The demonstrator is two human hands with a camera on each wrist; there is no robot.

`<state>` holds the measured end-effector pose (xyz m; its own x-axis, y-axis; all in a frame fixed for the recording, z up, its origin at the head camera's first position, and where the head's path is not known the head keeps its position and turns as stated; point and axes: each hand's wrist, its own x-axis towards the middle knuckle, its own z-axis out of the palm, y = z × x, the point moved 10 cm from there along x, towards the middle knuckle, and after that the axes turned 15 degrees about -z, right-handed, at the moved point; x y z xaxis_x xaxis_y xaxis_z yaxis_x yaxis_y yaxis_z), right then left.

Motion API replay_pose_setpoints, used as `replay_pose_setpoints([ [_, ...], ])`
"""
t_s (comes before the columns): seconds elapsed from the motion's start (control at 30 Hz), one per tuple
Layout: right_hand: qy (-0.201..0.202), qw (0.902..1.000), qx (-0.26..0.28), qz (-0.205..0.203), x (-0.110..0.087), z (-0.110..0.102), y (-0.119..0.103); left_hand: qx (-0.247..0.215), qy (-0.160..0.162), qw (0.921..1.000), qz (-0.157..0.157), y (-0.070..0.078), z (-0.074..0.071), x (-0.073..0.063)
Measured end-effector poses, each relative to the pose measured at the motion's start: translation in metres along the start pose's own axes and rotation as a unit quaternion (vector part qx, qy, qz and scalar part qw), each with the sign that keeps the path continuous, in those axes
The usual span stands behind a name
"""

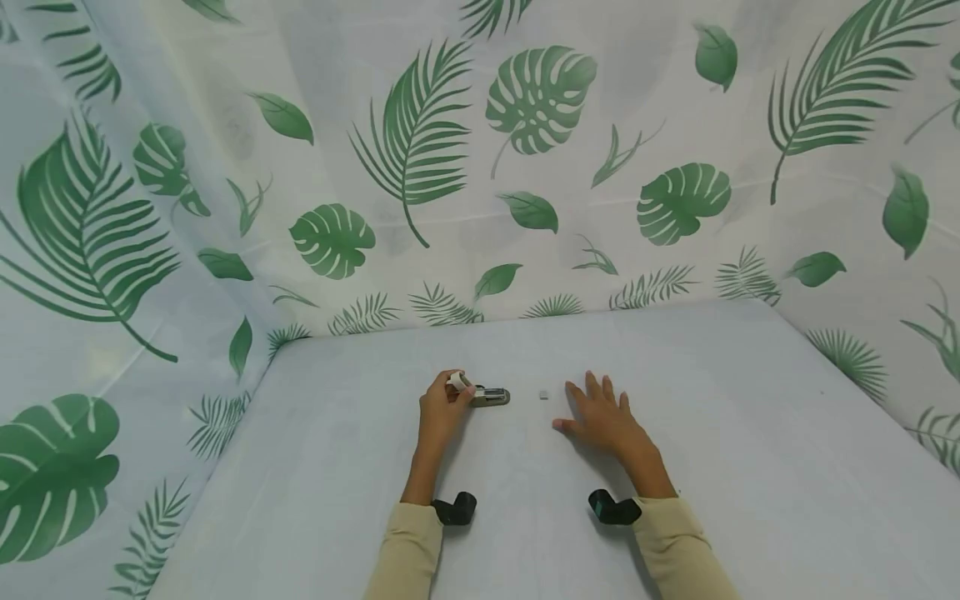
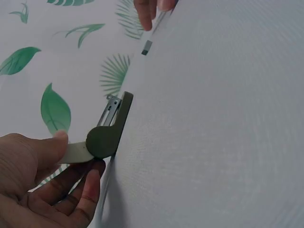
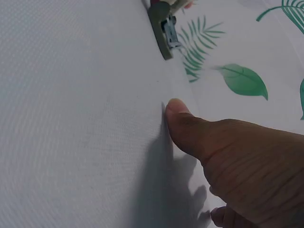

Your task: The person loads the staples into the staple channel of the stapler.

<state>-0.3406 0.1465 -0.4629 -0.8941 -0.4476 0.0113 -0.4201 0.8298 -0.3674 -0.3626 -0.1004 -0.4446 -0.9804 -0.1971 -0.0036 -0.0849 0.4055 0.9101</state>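
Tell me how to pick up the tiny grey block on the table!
Probably pinch the grey block by opposite edges, coming from above and the right. It lies small and low on the table, nothing touching its sides, with the right hand nearest.

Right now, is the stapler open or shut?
The stapler is open: the left hand pinches its pale arm, angled away from the exposed metal rail.

Grey piece [image 1: 543, 395] too small to be identified, stapler [image 3: 159, 28] cut off in right wrist view, right hand [image 2: 144, 13] cropped in left wrist view
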Motion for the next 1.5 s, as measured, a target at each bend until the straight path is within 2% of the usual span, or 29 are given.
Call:
replay_pose_setpoints([
  [0.1, -0.006, 1.0000, -0.004, 0.003, 0.000, 0.003, 0.001, -0.010, -0.008, 0.9999, 0.001, 0.001, 0.002, -0.003],
  [0.43, -0.002, 0.9998, -0.021, 0.001, 0.003, 0.001, 0.000, -0.026, -0.070, 0.9971, 0.015, 0.009, 0.022, -0.010],
  [0.67, -0.004, 0.9995, -0.030, 0.002, 0.004, 0.006, 0.002, -0.020, -0.077, 0.9965, 0.025, 0.012, 0.028, -0.017],
  [1.5, -0.004, 0.9997, -0.022, 0.000, 0.003, 0.006, -0.001, -0.010, -0.106, 0.9943, -0.002, 0.005, 0.040, -0.015],
])
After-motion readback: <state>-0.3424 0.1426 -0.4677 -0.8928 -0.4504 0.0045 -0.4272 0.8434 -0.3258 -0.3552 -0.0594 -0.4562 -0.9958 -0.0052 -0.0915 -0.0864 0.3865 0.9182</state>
